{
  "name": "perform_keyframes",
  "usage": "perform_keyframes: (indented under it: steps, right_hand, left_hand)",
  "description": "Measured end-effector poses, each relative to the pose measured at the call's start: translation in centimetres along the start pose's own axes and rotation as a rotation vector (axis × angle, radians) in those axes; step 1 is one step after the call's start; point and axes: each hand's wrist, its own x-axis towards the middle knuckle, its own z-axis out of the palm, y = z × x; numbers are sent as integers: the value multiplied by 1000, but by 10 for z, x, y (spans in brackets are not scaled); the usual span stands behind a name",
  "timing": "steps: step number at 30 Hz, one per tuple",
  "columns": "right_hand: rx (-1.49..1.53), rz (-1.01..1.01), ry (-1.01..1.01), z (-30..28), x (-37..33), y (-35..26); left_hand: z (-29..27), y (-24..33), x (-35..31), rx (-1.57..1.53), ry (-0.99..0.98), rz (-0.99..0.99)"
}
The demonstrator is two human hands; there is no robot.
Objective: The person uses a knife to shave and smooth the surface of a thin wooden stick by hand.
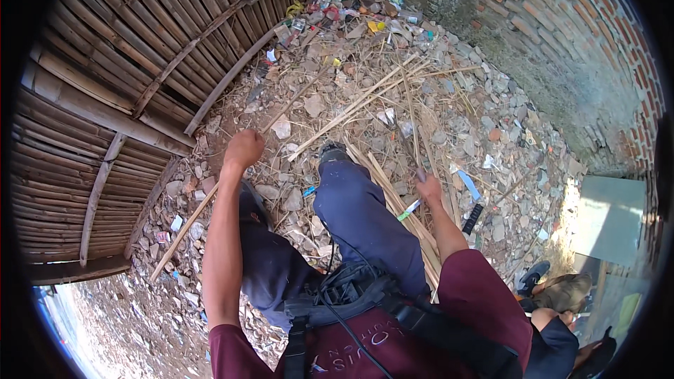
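Note:
My left hand (243,149) is closed around a long bamboo stick (184,230), which slants from the lower left up past the fist toward the middle of the rubble. My right hand (429,188) is closed on a slim tool with a brown handle (420,173); its dark far part blends into the ground, so its kind is unclear. Split bamboo strips (387,181) lie beside my right leg, under that forearm. More long strips (351,107) cross on the ground ahead of my foot. A small green and white piece (408,210) shows near my right wrist.
Stone and brick rubble (309,189) with litter covers the ground. A bamboo slat wall (133,35) rises at left, a brick wall (540,42) at right. A black ribbed handle (472,218) lies by a pale blue strip (467,184). Another person (562,309) is at lower right.

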Motion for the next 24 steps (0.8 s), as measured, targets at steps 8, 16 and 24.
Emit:
perform_keyframes:
  steps: [8, 16, 24]
  right_hand:
    - [-367, 76, 100, 6, -55, 97]
    - [100, 348, -119, 118, -50, 106]
    - [327, 287, -119, 156, -56, 77]
  left_hand:
    - [-7, 4, -9, -197, 141, 151]
    - [-16, 39, -26, -314, 195, 220]
    - [-47, 58, -72, -584, 127, 204]
